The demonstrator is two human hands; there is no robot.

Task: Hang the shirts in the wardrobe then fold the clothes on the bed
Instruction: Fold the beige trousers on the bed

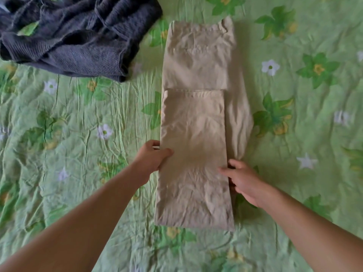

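In middle of green flower bedsheet [78,134], tan trousers [196,124] lie folded, legs doubled up over top part. Left hand [151,160] pinches left edge, thumb on top. Right hand [243,181] pinches right edge, thumb on top, fingers tucked under. Dark grey knit sweater [78,36] crumpled at far left corner.

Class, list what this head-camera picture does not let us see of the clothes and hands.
Dark knitted garment: head view, cut off by top and left edges.
Beige trousers: head view, lower layers hidden under their own fold.
Left hand, right hand: head view, some fingertips hidden beneath the trousers.
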